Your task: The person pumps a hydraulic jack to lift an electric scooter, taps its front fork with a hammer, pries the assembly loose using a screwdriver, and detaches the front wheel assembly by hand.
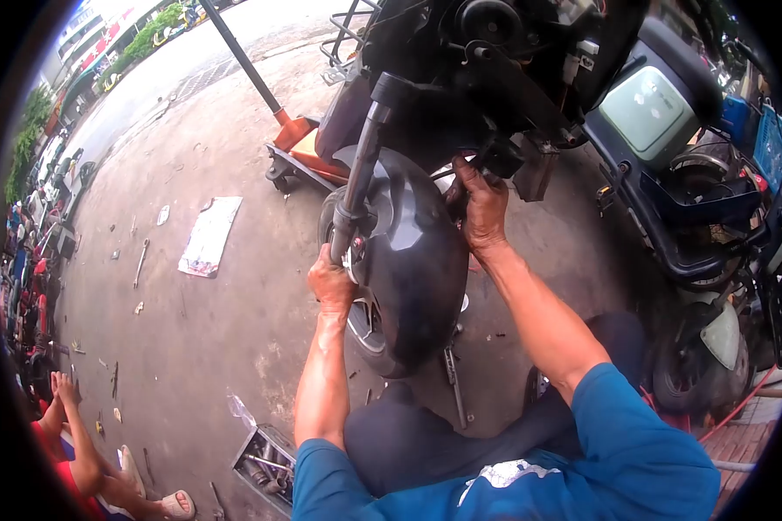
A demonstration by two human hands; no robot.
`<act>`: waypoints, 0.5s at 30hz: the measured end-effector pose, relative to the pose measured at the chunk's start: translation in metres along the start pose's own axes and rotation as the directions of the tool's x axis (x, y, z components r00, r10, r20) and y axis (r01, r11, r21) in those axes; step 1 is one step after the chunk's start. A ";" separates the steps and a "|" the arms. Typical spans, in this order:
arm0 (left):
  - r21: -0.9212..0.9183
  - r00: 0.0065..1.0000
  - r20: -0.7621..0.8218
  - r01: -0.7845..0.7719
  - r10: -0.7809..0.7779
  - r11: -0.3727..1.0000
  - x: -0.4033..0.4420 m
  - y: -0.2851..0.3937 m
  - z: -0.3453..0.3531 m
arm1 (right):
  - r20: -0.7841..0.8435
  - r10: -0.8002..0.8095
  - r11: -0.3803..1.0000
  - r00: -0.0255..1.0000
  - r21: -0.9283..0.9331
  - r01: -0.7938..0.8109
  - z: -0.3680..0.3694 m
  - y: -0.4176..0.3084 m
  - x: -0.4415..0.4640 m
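Note:
A front wheel (369,326) with a dark fender (417,269) stands upright between my hands, below a partly stripped scooter body (495,52). My left hand (331,282) is wrapped round the lower end of a grey fork tube (362,165), left of the fender. On the right side, my right hand (483,204) is closed near the top of the fender, beneath a black part of the scooter. What its fingers grip is hidden. The fork tube leans beside the fender, its upper end near the scooter body.
An orange floor jack (297,143) stands behind the wheel. A toolbox (269,464), a wrench (141,263), a long tool (454,382) and a paper sheet (211,236) lie on the ground. Another scooter (669,156) stands right; a person in red (82,460) sits lower left.

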State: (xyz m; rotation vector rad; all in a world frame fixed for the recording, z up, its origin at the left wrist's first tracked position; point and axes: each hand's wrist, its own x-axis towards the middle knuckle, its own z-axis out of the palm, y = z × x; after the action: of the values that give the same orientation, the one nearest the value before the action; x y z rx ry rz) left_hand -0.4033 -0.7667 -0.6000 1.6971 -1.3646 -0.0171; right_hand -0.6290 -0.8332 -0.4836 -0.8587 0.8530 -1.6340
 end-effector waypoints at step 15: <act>-0.189 0.981 0.141 0.162 -0.136 0.969 0.005 0.012 -0.007 | 0.078 -0.046 0.999 0.996 -0.017 0.048 0.001 -0.005 -0.002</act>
State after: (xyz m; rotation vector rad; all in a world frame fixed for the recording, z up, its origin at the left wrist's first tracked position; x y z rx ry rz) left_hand -0.4063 -0.7652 -0.5858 1.6466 -1.2778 -0.3433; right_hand -0.6303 -0.8306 -0.4787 -0.9551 0.8003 -1.6249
